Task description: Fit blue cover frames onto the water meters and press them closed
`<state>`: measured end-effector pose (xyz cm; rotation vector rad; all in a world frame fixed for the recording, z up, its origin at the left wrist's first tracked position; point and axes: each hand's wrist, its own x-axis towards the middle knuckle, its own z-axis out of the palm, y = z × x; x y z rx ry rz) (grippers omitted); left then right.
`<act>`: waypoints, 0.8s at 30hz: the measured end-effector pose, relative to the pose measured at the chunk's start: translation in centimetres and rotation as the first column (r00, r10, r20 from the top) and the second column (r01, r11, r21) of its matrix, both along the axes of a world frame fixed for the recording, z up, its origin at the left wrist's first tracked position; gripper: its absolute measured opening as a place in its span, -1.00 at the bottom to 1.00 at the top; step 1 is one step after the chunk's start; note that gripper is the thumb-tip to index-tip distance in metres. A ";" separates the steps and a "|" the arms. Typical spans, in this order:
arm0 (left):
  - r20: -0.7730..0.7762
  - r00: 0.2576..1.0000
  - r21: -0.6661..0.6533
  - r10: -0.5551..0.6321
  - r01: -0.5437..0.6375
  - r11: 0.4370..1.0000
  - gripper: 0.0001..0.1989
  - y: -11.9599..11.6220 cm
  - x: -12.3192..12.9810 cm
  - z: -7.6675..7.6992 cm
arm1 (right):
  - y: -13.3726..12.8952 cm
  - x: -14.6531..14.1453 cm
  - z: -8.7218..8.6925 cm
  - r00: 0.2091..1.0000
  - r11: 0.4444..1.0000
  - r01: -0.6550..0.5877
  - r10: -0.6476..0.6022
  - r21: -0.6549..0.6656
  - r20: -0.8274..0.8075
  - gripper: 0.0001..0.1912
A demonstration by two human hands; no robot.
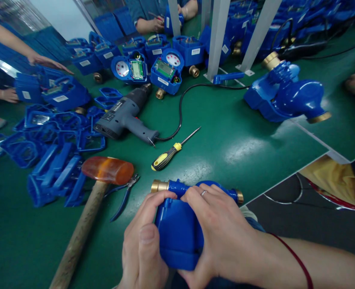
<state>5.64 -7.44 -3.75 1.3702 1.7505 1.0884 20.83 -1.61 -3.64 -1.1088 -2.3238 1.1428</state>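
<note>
A blue water meter (180,233) with brass threaded ends is at the table's near edge, its flat blue cover facing me. My left hand (145,241) is closed around its left side, thumb along the cover. Over its top and right side my right hand (222,228) is wrapped, partly hiding the pipe body. Beyond the meter lies a yellow and black screwdriver (167,156). To the left are blue-handled cutting pliers (125,198) and a mallet (108,170) with an amber head and wooden handle.
A grey heat gun (126,114) with a black cord lies mid-table. Blue plastic frames (57,128) are piled left. Several open meters (165,70) stand behind, near metal posts (218,40). Another meter (286,92) sits right. Co-workers' hands (45,60) show at left and back.
</note>
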 end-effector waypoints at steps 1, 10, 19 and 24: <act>0.011 1.000 -0.010 0.006 -0.006 1.000 -0.51 0.1 0.0 -0.1 | 0.1 0.0 0.1 1.000 1.000 0.017 -0.017 -0.012 -0.001 -0.32; 0.409 0.912 -0.119 0.031 0.020 0.993 -0.26 4.4 -1.5 1.7 | 3.2 0.8 0.6 0.962 0.936 0.209 -0.249 -0.284 -0.114 -0.30; 0.499 0.852 -0.082 0.158 -0.135 0.987 -0.46 6.0 0.2 0.7 | 6.0 1.4 -1.9 0.567 0.402 0.013 -0.757 -0.916 -0.324 -0.52; 0.426 0.897 -0.042 0.119 -0.112 0.993 -0.41 5.8 3.5 -0.9 | 4.9 1.0 -2.3 0.540 0.355 -0.026 -0.782 -0.934 -0.312 -0.45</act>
